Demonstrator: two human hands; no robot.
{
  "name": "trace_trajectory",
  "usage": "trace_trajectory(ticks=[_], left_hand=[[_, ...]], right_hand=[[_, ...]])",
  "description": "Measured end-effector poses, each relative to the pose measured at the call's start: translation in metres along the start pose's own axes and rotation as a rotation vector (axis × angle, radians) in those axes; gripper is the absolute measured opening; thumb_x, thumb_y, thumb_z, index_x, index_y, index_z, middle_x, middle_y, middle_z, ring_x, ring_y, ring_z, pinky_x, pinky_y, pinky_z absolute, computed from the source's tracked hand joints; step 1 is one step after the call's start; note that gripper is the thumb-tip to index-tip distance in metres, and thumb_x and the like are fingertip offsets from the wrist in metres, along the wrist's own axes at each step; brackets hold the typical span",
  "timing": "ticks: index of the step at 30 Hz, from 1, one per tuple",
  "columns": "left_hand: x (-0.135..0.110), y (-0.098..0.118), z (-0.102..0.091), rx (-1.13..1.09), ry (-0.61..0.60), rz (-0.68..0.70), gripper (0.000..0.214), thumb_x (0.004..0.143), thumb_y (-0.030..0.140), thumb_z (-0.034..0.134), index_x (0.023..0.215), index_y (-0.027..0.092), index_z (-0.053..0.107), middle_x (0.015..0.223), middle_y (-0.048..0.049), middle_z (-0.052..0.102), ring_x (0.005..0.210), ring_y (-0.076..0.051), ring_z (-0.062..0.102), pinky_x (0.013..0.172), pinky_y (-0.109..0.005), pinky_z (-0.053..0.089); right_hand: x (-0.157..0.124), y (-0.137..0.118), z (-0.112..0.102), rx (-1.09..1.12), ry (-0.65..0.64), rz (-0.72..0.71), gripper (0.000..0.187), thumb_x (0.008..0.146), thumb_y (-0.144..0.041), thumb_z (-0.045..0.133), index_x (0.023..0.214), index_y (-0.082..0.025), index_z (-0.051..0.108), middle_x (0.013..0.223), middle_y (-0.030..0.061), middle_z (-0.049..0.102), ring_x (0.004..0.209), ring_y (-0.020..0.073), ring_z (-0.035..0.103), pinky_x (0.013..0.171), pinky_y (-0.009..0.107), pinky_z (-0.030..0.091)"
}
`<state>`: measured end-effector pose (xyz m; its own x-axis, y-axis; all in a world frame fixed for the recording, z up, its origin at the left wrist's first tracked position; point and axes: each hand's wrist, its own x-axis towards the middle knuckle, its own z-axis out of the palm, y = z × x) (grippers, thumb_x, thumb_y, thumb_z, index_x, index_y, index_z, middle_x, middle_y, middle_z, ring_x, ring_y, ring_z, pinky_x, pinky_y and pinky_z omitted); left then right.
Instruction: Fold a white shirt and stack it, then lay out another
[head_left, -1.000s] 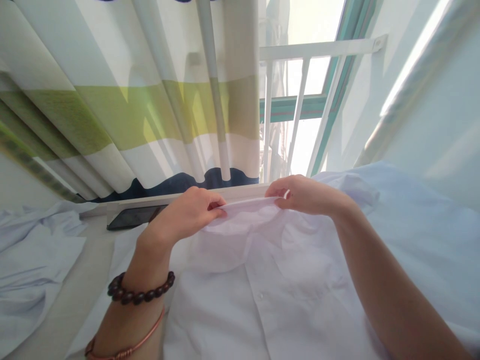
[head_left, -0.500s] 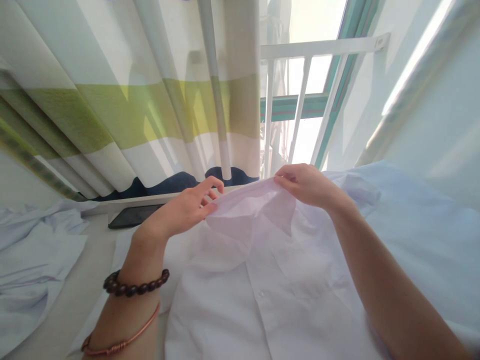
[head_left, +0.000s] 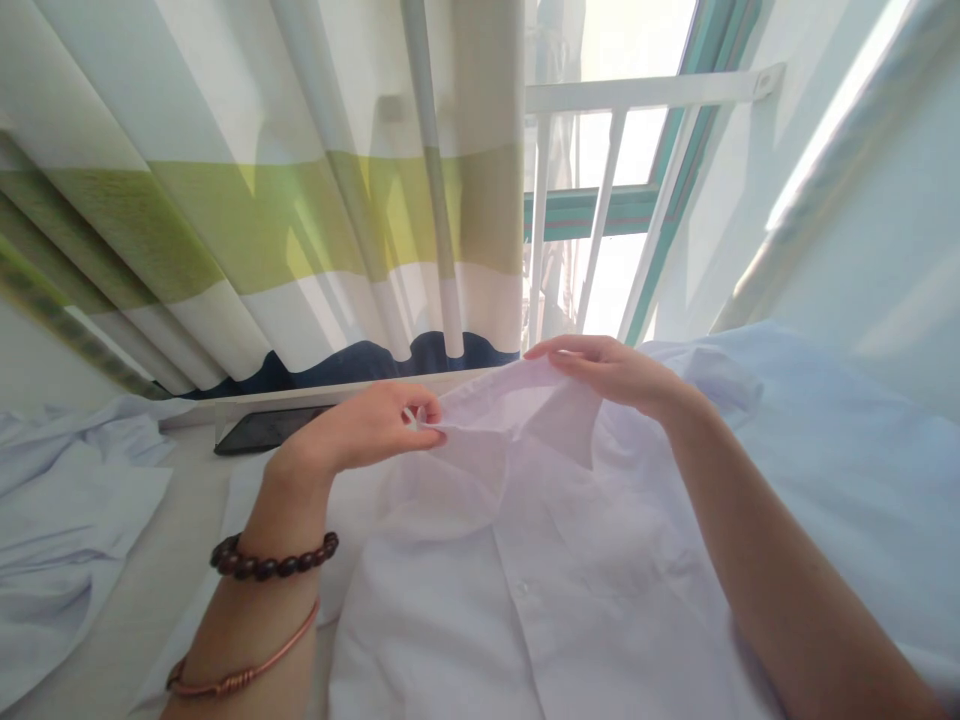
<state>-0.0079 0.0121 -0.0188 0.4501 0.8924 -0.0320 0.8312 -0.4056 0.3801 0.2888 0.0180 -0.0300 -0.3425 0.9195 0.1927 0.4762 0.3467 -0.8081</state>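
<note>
Head view, as I read it from my remote station. The white shirt (head_left: 540,580) lies front-up on the surface before the person. Its button placket (head_left: 519,590) runs down the middle toward the camera, and its collar (head_left: 517,405) sits at the far end, close to the white sill (head_left: 315,398). The left hand (head_left: 360,432) pinches the collar's left end between thumb and curled fingertips. The right hand (head_left: 611,372) grasps the collar's right end, with its fingers laid long over the raised edge; I cannot make out its thumb clearly. The cloth between the two hands is lifted off the shirt body and sags slightly. On the left wrist I note a dark bead bracelet (head_left: 271,558) and, nearer the camera, a thin copper-coloured bangle (head_left: 240,675). A dark flat phone (head_left: 264,430) lies just beyond the left hand, beside the sill. Pale blue cloth (head_left: 67,520) is rumpled at the far left, and more pale blue fabric (head_left: 825,450) spreads beside the right forearm. Behind stand a striped curtain (head_left: 300,220) and white window bars (head_left: 600,230)
</note>
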Motion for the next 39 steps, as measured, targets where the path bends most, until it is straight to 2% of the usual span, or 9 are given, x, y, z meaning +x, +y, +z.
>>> trace_trajectory(ticks=[5,10,14,18,23,27,30,34,39], left_hand=[[-0.01,-0.002,-0.011,-0.05,0.21,-0.006,0.014,0.075,0.038,0.06,0.079,0.024,0.061,0.082,0.0015,0.069,0.085,-0.021,0.065,0.075,-0.027,0.047],[-0.015,-0.005,-0.015,-0.137,0.243,0.011,0.018,0.074,0.042,0.065,0.079,0.025,0.064,0.083,0.0007,0.072,0.085,-0.022,0.067,0.077,-0.025,0.049],[-0.014,-0.011,-0.016,-0.209,0.262,-0.022,0.03,0.065,0.047,0.075,0.074,0.023,0.06,0.076,0.0007,0.068,0.078,-0.02,0.065,0.067,-0.023,0.048],[-0.014,-0.013,-0.014,-0.441,0.33,0.065,0.03,0.068,0.04,0.077,0.072,0.021,0.054,0.077,0.0022,0.061,0.074,-0.015,0.061,0.063,-0.021,0.048],[-0.014,-0.007,-0.012,-0.666,0.431,0.213,0.028,0.075,0.026,0.073,0.073,0.021,0.045,0.066,0.0071,0.054,0.062,-0.007,0.055,0.055,-0.016,0.043],[-0.011,0.0,-0.01,-0.651,0.49,0.17,0.026,0.077,0.027,0.071,0.077,0.022,0.045,0.06,0.0092,0.048,0.052,-0.005,0.049,0.047,-0.015,0.037],[-0.006,0.001,-0.007,-0.61,0.53,0.079,0.027,0.078,0.036,0.07,0.095,0.026,0.052,0.061,0.0077,0.056,0.05,-0.009,0.053,0.045,-0.018,0.039],[0.0,0.0,-0.003,-0.601,0.587,-0.019,0.057,0.074,0.047,0.07,0.123,0.03,0.049,0.076,0.0022,0.069,0.055,-0.014,0.062,0.048,-0.023,0.045],[0.001,-0.008,0.0,-0.628,0.369,-0.025,0.065,0.061,0.044,0.081,0.118,0.026,0.054,0.087,-0.0009,0.074,0.075,-0.021,0.07,0.066,-0.031,0.055]], right_hand=[[-0.01,-0.006,-0.015,-0.093,-0.295,-0.051,0.038,0.088,-0.05,0.051,0.106,-0.024,0.072,0.097,0.0042,0.066,0.07,0.0129,0.052,0.057,0.024,0.038],[-0.011,-0.008,-0.017,-0.3,-0.402,0.056,0.042,0.073,-0.056,0.068,0.1,-0.024,0.074,0.076,0.0015,0.064,0.067,0.0155,0.056,0.055,0.026,0.038],[-0.012,-0.009,-0.018,-0.402,-0.287,0.064,0.035,0.07,-0.047,0.072,0.097,-0.024,0.073,0.086,0.0027,0.066,0.073,0.0188,0.061,0.064,0.031,0.045],[-0.014,-0.011,-0.019,-0.133,-0.174,-0.147,0.039,0.073,-0.045,0.07,0.107,-0.026,0.069,0.112,0.0037,0.064,0.097,0.0216,0.061,0.081,0.034,0.048],[-0.007,-0.009,-0.008,0.079,0.089,-0.219,0.026,0.073,-0.041,0.073,0.076,-0.019,0.059,0.068,-0.002,0.057,0.064,0.0133,0.055,0.054,0.025,0.042],[0.0,-0.01,0.002,0.079,0.242,-0.173,0.029,0.071,-0.038,0.075,0.076,-0.021,0.053,0.063,-0.0054,0.048,0.057,0.0105,0.048,0.047,0.022,0.035],[0.002,-0.013,0.007,0.092,0.279,-0.142,0.03,0.071,-0.036,0.075,0.089,-0.024,0.055,0.067,-0.0054,0.05,0.058,0.0105,0.049,0.047,0.022,0.036],[0.003,-0.012,0.008,0.099,0.244,-0.033,0.035,0.071,-0.036,0.073,0.102,-0.023,0.062,0.07,-0.0031,0.054,0.056,0.0107,0.047,0.047,0.024,0.037],[0.002,0.001,0.004,0.172,0.079,0.055,0.027,0.069,-0.031,0.072,0.093,-0.02,0.069,0.073,-0.0008,0.06,0.061,0.0117,0.051,0.054,0.026,0.04]])
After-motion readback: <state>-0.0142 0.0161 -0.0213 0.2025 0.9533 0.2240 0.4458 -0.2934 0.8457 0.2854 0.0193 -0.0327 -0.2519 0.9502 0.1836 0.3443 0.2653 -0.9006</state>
